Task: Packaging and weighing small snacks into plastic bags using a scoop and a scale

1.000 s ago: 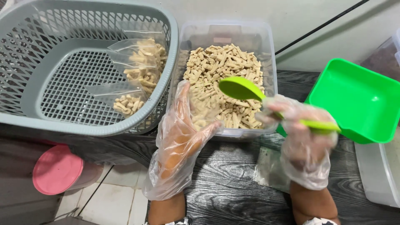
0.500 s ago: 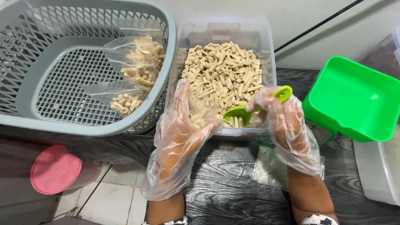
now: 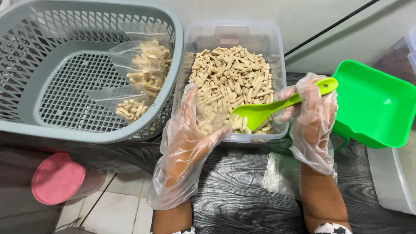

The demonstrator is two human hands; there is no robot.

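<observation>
Both hands wear thin clear plastic gloves. My left hand (image 3: 182,151) is raised at the near left corner of a clear plastic tub (image 3: 234,27) and holds a small clear bag (image 3: 211,113) with a few pieces in its bottom. The tub is heaped with short beige stick snacks (image 3: 229,76). My right hand (image 3: 310,117) grips the handle of a lime green scoop (image 3: 255,113). The scoop's bowl is dug into the snacks at the tub's near edge, right beside the bag.
A grey mesh basket (image 3: 26,86) at the left holds filled clear snack bags (image 3: 143,73). A green plastic tray (image 3: 377,108) sits at the right, with a clear container (image 3: 390,182) below it. Flat clear bags (image 3: 277,173) lie on the dark table. A pink lid (image 3: 58,177) sits lower left.
My right hand swung the scoop from above the tub down into the snacks near the front edge, the handle now pointing up right. My left hand and the bag stayed put.
</observation>
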